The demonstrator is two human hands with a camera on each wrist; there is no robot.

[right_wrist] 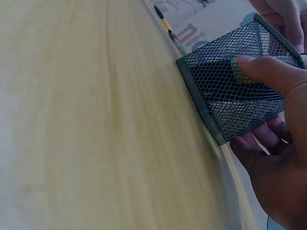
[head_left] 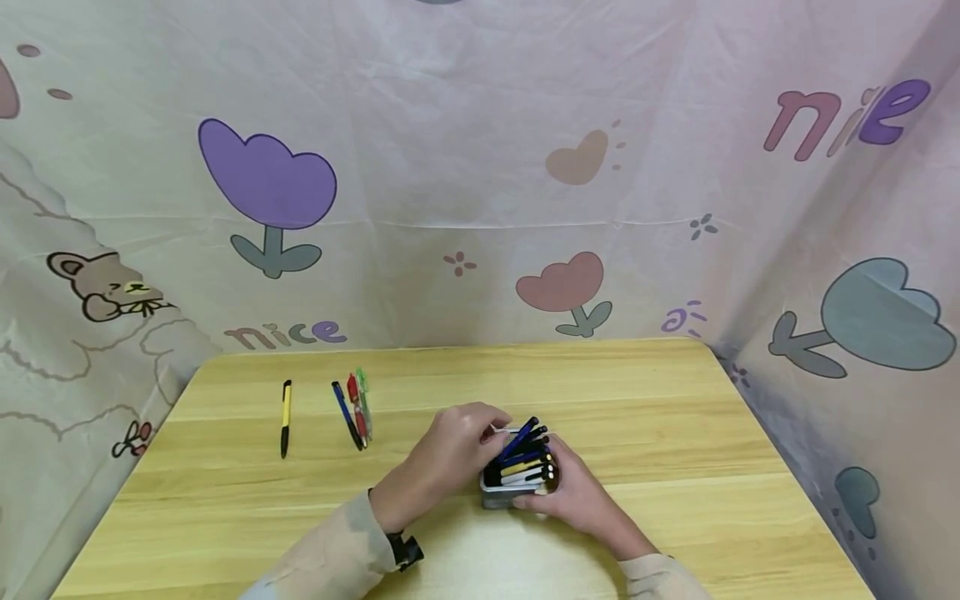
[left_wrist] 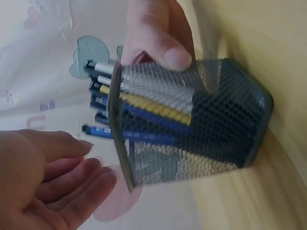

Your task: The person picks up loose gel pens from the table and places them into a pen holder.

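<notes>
A dark metal-mesh pen holder (head_left: 498,499) is packed with several pens (head_left: 521,458), their ends sticking out past the rim. My right hand (head_left: 576,493) grips it from the right side, with the thumb (right_wrist: 261,69) lying along the mesh and the other fingers around the far side. At the opposite side of the rim is my left hand (head_left: 450,447). In the left wrist view, the left fingers (left_wrist: 88,191) are loosely bent with nothing between them, close to the rim and a blue pen (left_wrist: 124,133). Yellow and white pens show through the mesh.
On the left part of the wooden table (head_left: 675,433) lies a yellow-and-black pen (head_left: 286,419). Beside it, a blue pen (head_left: 347,415), a red pen (head_left: 357,407) and a green pen (head_left: 364,400) lie close together. A printed cloth (head_left: 420,167) hangs behind the table.
</notes>
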